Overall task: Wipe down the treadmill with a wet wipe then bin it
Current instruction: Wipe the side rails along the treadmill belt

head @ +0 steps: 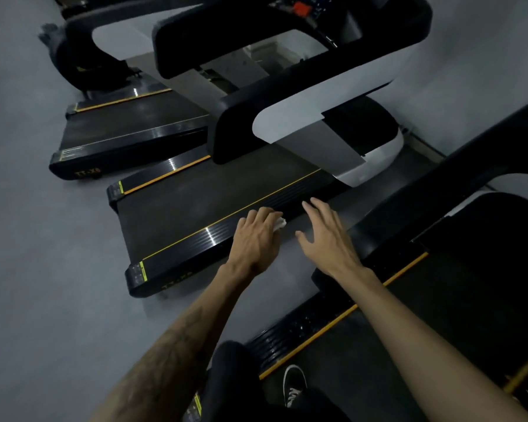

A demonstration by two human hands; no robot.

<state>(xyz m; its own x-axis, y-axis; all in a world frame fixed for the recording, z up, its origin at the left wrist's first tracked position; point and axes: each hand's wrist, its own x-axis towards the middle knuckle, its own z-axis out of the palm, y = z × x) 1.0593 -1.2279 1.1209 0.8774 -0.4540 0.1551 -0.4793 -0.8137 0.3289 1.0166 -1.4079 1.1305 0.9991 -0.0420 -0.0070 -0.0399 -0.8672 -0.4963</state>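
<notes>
Fingers of the left hand (256, 239) curl over a white wet wipe (279, 223), pressing it onto the ribbed black side rail (256, 213) of the middle treadmill (195, 208), just outside the yellow stripe. Beside it, the right hand (326, 236) hovers with fingers spread and straight, holding nothing, above the grey floor (43, 269) strip between this treadmill and the nearer treadmill (409, 315). Rail length lies unobstructed toward both ends.

Grey floor (37, 254) carries three black treadmills (195, 208) side by side.
</notes>
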